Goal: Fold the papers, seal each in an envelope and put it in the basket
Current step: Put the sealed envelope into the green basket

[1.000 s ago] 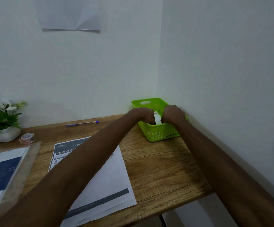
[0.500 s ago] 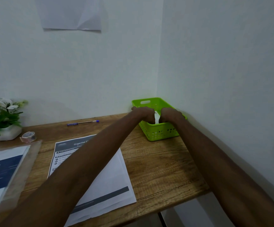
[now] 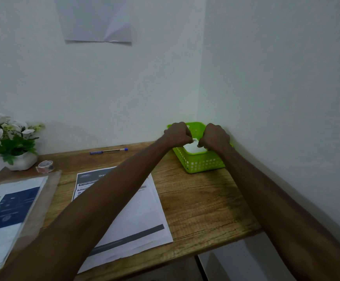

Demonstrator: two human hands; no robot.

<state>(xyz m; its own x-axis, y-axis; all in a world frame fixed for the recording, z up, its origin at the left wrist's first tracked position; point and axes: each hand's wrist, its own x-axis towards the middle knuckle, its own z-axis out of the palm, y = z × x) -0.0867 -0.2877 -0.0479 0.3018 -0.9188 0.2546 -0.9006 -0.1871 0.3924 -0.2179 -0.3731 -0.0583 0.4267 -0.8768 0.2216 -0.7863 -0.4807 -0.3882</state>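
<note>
Green basket (image 3: 202,165), right of centre: both hands, left hand (image 3: 177,134) and right hand (image 3: 214,137), curled, pinching a white envelope (image 3: 192,148) inside it. More papers (image 3: 136,216) wait unfolded on tabletop (image 3: 201,199).

Corner of a room: two plain white walls (image 3: 266,78) meeting at a vertical seam. Creased white sheet (image 3: 97,19) fixed high on the back wall. Wood-grain tabletop (image 3: 201,201) set into the corner. Light dim and even.
</note>
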